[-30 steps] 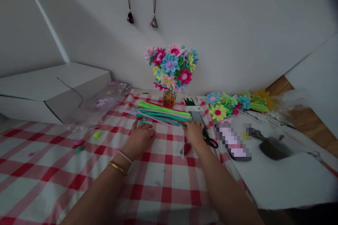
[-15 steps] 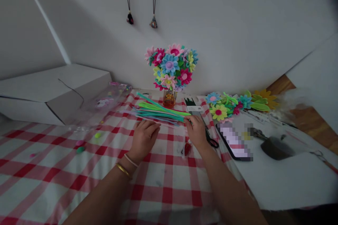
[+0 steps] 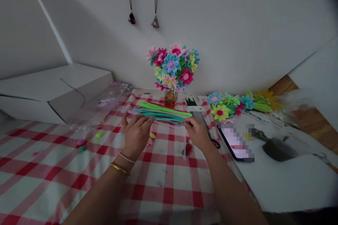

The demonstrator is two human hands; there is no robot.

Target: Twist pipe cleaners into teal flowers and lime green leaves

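Observation:
A bundle of fuzzy pipe cleaners [image 3: 165, 111], bright green, pale and teal, lies crosswise in front of me. My right hand [image 3: 196, 132] is closed in a pinch at the right end of a teal pipe cleaner [image 3: 173, 119]. At the bundle's left end, my left hand [image 3: 137, 133] rests palm down with its fingers apart, the thumb out to the left. Its fingertips cover part of the lower teal strands; whether they press on them I cannot tell. A small yellow piece [image 3: 152, 135] and a pink piece [image 3: 150, 142] show beside this hand.
Behind the bundle stands a glass jar [image 3: 171, 97] of pipe-cleaner flowers [image 3: 173, 65]. Scissors [image 3: 216, 143], a phone [image 3: 235, 144], more flowers [image 3: 229, 105] and a dark tape roll [image 3: 278, 148] lie right. A white box [image 3: 79, 91] and plastic bag [image 3: 102, 103] are left.
The teal pipe cleaner that stuck up at the upper left now lies down along the bundle. My left hand has moved left and spread its fingers, uncovering the yellow and pink pieces.

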